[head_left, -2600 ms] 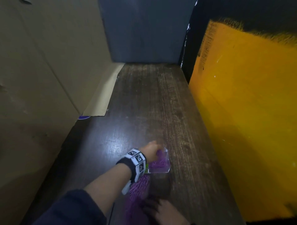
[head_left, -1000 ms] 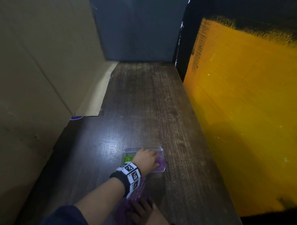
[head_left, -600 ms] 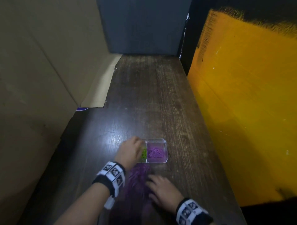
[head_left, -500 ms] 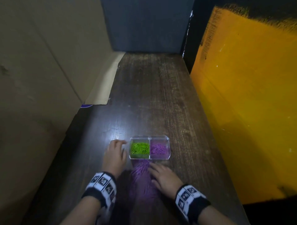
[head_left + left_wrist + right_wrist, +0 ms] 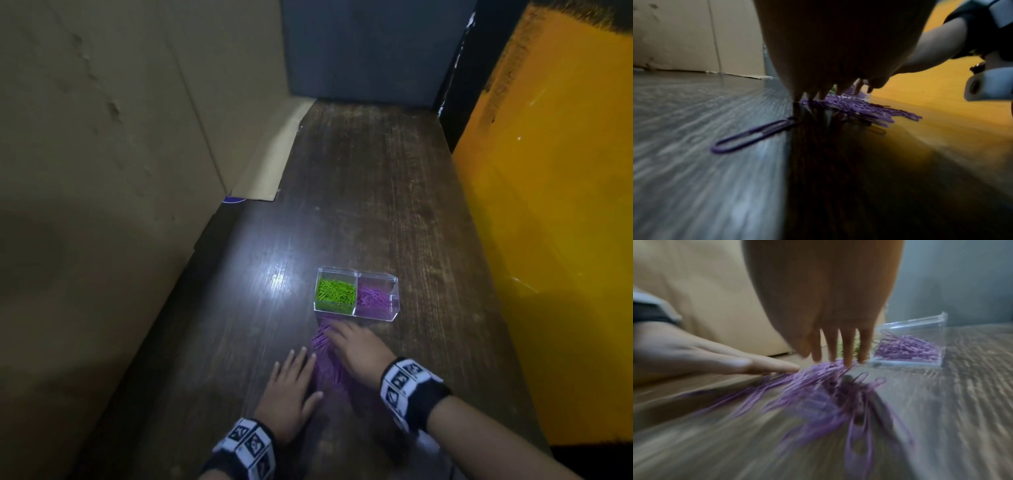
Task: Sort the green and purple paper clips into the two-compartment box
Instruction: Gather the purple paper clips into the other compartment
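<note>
A clear two-compartment box (image 5: 394, 310) stands on the dark wooden table (image 5: 376, 192). Its left half holds green paper clips (image 5: 335, 291), its right half purple paper clips (image 5: 372, 297) (image 5: 906, 348). A pile of loose purple clips (image 5: 329, 359) (image 5: 818, 386) (image 5: 855, 105) lies just in front of the box. My left hand (image 5: 291, 380) lies flat, fingers straight, at the pile's left edge. My right hand (image 5: 352, 346) rests with straight fingers on the pile's right side. A single purple clip (image 5: 754, 136) lies apart in the left wrist view.
A tall cardboard wall (image 5: 102, 171) closes off the left side, with a flap (image 5: 270, 164) lying on the table. A grey panel (image 5: 370, 48) stands at the far end. A yellow surface (image 5: 555, 240) borders the right edge.
My left hand left the box and drew back toward me, down to the pile's left side. My right hand slid forward onto the clips. The box's green half is uncovered.
</note>
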Demonstrator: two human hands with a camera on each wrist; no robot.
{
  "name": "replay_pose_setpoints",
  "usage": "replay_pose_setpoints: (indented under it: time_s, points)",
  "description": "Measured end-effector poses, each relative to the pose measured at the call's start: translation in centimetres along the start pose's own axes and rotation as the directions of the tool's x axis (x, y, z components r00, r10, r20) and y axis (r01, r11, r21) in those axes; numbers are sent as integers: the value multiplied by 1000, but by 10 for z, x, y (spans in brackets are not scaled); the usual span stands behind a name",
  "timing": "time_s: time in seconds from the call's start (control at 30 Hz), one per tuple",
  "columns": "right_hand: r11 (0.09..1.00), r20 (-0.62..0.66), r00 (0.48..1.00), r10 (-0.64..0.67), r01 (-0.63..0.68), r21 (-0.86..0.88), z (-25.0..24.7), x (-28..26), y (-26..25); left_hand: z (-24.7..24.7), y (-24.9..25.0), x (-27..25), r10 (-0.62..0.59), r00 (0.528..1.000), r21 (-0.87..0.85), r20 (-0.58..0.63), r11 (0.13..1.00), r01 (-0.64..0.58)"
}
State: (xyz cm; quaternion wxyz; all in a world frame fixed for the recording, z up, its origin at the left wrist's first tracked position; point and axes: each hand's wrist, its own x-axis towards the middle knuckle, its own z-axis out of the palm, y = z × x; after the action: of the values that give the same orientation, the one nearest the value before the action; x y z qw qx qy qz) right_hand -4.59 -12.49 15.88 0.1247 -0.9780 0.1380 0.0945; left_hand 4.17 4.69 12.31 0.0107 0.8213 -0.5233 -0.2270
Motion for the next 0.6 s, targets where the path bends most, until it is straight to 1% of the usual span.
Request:
replay_pose_setpoints:
  time_s: [0.03,0.07,0.1,0.13,0.2,0.23,0.27,0.3,0.33,0.37,0.4,0.43,0.47,0.5,0.53,0.6]
  points:
    - [1000,56,998,23,-24,15,-3,9,2,-3,-4,1,-39,999,-8,7,999,39]
    - [999,144,988,49,-52,13,-6,15,3,-7,-7,0,-68,997,11,26,998,68]
    - [997,212,975,70,-72,3,-6,20,3,-14,-7,-2,-91,996,65,20,994,89]
    - [996,254,963,85,-83,-18,-7,21,1,-15,-11,-3,-82,995,126,56,989,74]
    - [996,287,954,86,-76,-46,0,15,-3,-13,-21,-12,44,992,168,118,984,-64]
    - [997,292,954,72,-64,-38,3,7,-7,-14,-23,-18,98,988,170,120,978,-118]
    - [998,292,955,55,-49,-27,5,-4,-10,-17,-23,-26,99,991,176,93,978,-114]
    - [999,272,962,37,-35,-15,7,-17,-12,-18,-23,-34,71,995,174,66,981,-82]
    - [999,237,971,42,-42,-4,9,-29,-13,-16,-25,-40,-9,997,141,75,990,-1]
    - [996,191,978,80,-84,9,8,-41,-12,-16,-26,-45,-106,990,100,94,990,97]
    - [986,164,974,159,-165,24,8,-52,-9,-16,-28,-49,-180,980,46,87,983,176]
    - [963,169,952,254,-265,49,8,-60,-6,-14,-29,-51,-234,969,-18,75,972,235]
    - [931,198,921,336,-357,81,9,-66,-3,-9,-30,-52,-268,961,-96,73,957,274]
    - [904,222,896,384,-414,108,11,-70,-2,-7,-29,-51,-286,955,-169,78,940,295]
    - [886,231,883,408,-444,135,12,-70,-4,-6,-25,-47,-282,956,-230,80,928,293]
    - [867,222,885,410,-454,205,15,-64,-9,-5,-17,-34,-269,962,-313,41,911,268]
